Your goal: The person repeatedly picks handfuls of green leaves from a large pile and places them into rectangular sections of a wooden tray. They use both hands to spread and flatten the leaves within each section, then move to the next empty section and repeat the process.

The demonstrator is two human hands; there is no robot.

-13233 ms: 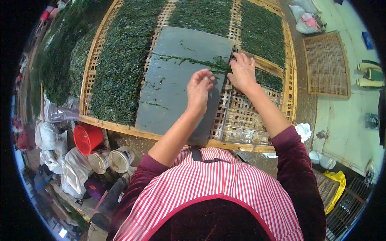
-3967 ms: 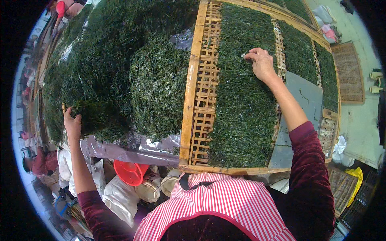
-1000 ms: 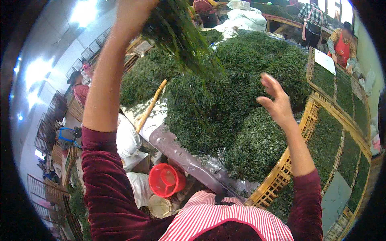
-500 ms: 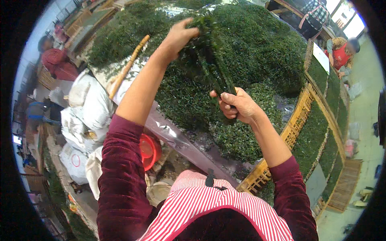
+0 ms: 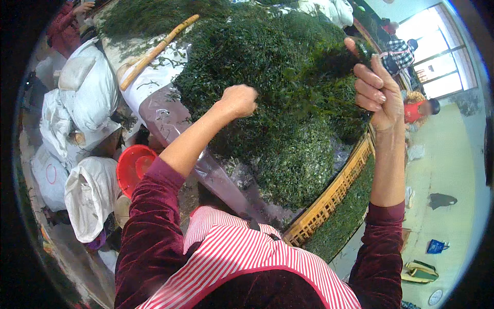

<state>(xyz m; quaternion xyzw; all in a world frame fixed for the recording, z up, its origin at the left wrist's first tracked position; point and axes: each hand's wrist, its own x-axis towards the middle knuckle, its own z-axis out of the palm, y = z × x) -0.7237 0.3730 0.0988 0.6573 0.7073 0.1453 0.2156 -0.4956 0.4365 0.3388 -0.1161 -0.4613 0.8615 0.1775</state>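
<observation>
A large heap of dark green, stringy seaweed-like strands (image 5: 288,170) fills the middle of the view. My right hand (image 5: 378,95) is raised at the heap's right side, fingers curled round a dark green bunch (image 5: 337,62) that is blurred by motion and fans out to the left. Over the heap's near left part is my left hand (image 5: 239,101), closed like a fist with its back toward me. Whatever its fingers hold, if anything, is hidden beneath it.
A yellow slatted edge (image 5: 334,195) borders the heap at right. Purple-grey plastic sheeting (image 5: 167,110) and a wooden stick (image 5: 159,45) lie to its left. Beyond are white sacks (image 5: 87,82) and a red basin (image 5: 135,167). Another person in red (image 5: 414,110) is at far right.
My right hand has swung up and right with the bunch. My left hand has come off the bunch's far end, down and nearer, and its fingers have closed. The view has shifted right.
</observation>
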